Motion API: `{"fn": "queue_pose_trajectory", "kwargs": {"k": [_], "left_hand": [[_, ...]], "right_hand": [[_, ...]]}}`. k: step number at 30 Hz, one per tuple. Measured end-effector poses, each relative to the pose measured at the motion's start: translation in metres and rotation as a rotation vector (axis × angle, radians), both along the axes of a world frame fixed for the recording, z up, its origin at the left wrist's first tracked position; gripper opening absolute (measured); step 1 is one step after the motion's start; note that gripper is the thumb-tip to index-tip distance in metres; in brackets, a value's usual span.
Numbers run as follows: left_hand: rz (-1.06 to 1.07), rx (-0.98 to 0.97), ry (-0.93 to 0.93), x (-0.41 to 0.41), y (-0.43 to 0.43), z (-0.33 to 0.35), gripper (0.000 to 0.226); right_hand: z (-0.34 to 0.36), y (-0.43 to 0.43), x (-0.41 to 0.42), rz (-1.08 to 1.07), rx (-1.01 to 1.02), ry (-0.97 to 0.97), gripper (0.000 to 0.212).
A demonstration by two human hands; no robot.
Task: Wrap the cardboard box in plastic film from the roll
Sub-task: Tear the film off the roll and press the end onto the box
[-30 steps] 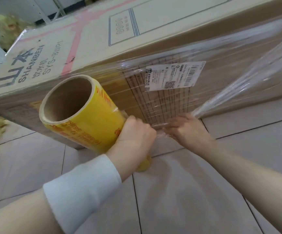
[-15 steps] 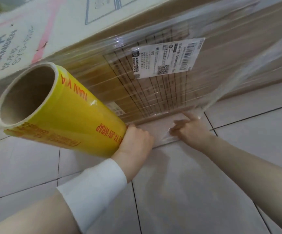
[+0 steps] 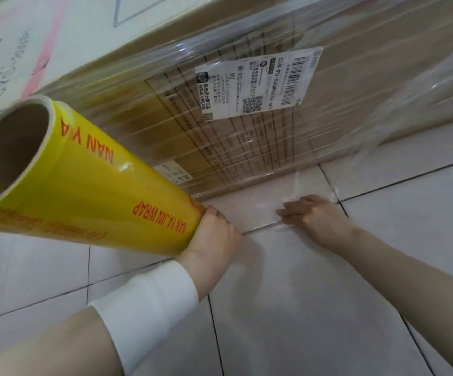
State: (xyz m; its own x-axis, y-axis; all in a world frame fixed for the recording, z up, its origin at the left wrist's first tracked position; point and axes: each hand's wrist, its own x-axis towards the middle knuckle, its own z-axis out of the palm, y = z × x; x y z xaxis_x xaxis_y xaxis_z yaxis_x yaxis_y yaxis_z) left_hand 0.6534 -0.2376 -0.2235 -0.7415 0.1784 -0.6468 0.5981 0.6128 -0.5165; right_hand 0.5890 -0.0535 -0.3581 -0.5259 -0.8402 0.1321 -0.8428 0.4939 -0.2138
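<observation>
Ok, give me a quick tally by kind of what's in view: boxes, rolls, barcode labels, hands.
Cardboard box: 1
Film roll: 1
Barcode label: 1
Hands: 2, the left hand gripping the roll's end, the right hand pinching the plastic film near the floor
Total: 5

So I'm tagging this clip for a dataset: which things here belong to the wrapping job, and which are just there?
Part of the job:
box
film, already over the box's side
roll, gripped by the left hand
right hand, holding the film near the floor

Just there:
label on the box, under the film
wristband
</observation>
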Motion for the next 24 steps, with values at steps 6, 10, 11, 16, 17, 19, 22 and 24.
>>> {"fn": "queue_pose_trajectory", "kwargs": {"k": [6, 10, 11, 16, 17, 19, 22, 24], "left_hand": [[0.164, 0.093, -0.011, 0.003, 0.0, 0.004, 0.035], [0.502, 0.746, 0.182, -0.018, 0.047, 0.026, 0.042], [0.551, 0.83, 0.184, -0.026, 0.064, 0.029, 0.051], [0.615, 0.871, 0.25, -0.065, 0.13, 0.009, 0.081], [0.666, 0.884, 0.287, -0.072, 0.134, 0.003, 0.083], [0.764, 0.91, 0.332, -0.084, 0.136, -0.002, 0.082], [0.825, 0.935, 0.309, -0.092, 0.133, -0.003, 0.081], [0.84, 0.953, 0.282, -0.096, 0.129, -0.001, 0.081]], "right_hand": [[0.009, -0.002, 0.014, -0.02, -0.101, 0.174, 0.048], [0.004, -0.009, 0.062, -0.049, -0.21, 0.271, 0.032], [0.009, -0.014, 0.073, -0.046, -0.237, 0.247, 0.028], [0.065, -0.025, 0.105, -0.213, -0.222, -0.017, 0.031], [0.066, -0.022, 0.107, -0.322, -0.23, -0.023, 0.039], [0.045, -0.008, 0.108, -0.411, -0.288, 0.024, 0.023], [0.013, 0.027, 0.094, -0.675, -0.413, -0.064, 0.025], [0.014, 0.044, 0.073, -0.976, -0.544, -0.228, 0.025]]}}
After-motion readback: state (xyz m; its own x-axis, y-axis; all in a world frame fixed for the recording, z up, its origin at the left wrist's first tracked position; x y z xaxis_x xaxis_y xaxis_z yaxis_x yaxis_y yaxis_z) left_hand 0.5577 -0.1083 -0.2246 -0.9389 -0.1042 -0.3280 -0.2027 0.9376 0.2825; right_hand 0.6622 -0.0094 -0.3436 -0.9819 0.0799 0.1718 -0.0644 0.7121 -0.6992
